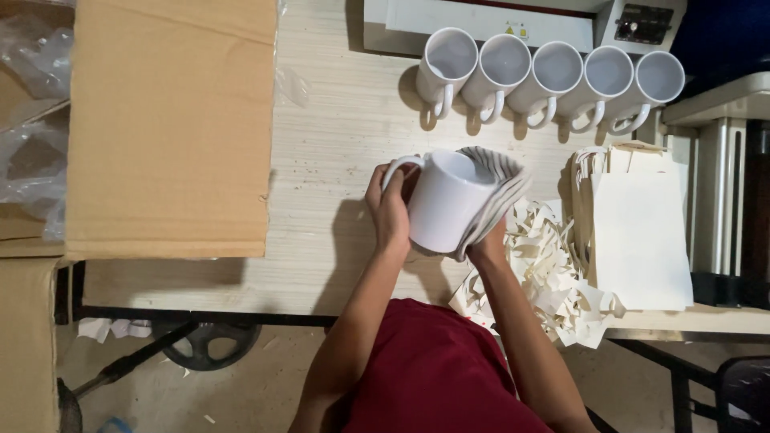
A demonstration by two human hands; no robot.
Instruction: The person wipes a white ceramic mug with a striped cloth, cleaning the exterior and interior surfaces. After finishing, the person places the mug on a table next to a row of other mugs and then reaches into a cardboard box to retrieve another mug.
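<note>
While the white mug [443, 204] is lifted a little above the pale wooden table [337, 152], we see that both hands share the work of holding it. The left hand [391, 210] has its fingers closed around the handle side, with the thumb near the loop, so the mug stays steady and does not turn. The right hand [491, 236] is mostly hidden under a folded striped cloth [496, 188]; we cannot tell exactly how its fingers are bent, but they press the cloth against the wall and rim of the mug, so the cloth lies between skin and ceramic. The mug is tilted with its mouth toward the far side, near the middle of the table, in front of the person in the red shirt [437, 369].

Behind it, five more white mugs [553, 76] stand in a tight row, each touching the next, handles turned toward us, just in front of a white machine [481, 20] with a control panel. To the right lie a stack of cream paper bags [638, 232] and a loose heap of cream paper strips [553, 273], close to the right arm. To the left, a large brown cardboard box [172, 128] covers that end of the table
</note>
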